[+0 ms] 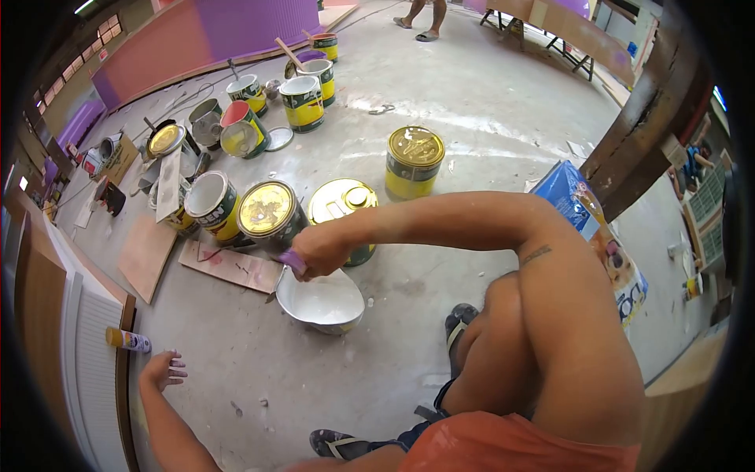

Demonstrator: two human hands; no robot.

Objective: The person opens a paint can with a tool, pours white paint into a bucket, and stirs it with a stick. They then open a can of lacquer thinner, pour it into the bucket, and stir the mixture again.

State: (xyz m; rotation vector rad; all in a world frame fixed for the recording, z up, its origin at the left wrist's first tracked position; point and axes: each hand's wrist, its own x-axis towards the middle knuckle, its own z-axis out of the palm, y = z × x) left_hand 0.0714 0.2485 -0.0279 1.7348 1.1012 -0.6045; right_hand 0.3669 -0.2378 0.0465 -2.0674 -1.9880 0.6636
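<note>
My right hand [321, 250] is closed around a purple-handled tool [293, 261] at the rim of a white-lined bucket [322, 303]. Most of the tool is hidden by the fingers and the rim, so I cannot tell its kind. White material coats the inside of the bucket, which stands on the floor before my feet. Low on the left, my left hand [163, 370] holds nothing, its fingers apart and whitish at the tips. Close by it, against the panel edge, is a yellow-capped can [128, 340]. Lidded paint cans [269, 211] stand just beyond my right hand.
Several open paint cans [302, 104] and a stained board [230, 266] lie farther out. A lone lidded can [414, 161] stands ahead. On the right are a blue printed bag [594, 228] and a brown post [649, 118]. Another person's legs [425, 17] show at the top.
</note>
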